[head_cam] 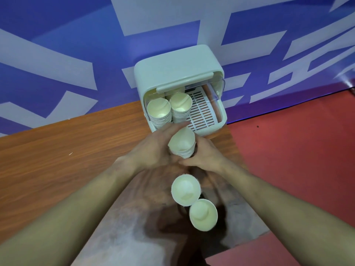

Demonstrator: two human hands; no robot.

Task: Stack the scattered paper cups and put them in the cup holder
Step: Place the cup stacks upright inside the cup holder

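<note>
A short stack of paper cups (pixel 182 144), thin cream paper with ribbed rolled rims nested one under another, sits tilted between both hands just in front of the cup holder (pixel 178 72). The left hand (pixel 153 148) wraps the stack's left side, its fingers (pixel 178 125) stretched along the far wall toward the holder; the right hand (pixel 203 154) cups the right side from below, fingers curled around the paper and mostly hidden behind it. Both forearms reach forward, converging at the stack. Just beyond the fingertips the holder is a rounded, smooth pale-green plastic box with a clear flip-up lid raised and a slotted white tray (pixel 203 112) inside. Two tall cup stacks stand in its left part, one stack (pixel 159 112) at the left and a second stack (pixel 180 106) beside it, rims touching; the tray's right part is bare grating. Nearer the body than the hands, two single cups stand upright and touching: one cup (pixel 186 190) and another cup (pixel 203 215). All rest on a wood-grain tabletop (pixel 67 150), worn grey in the middle.
</note>
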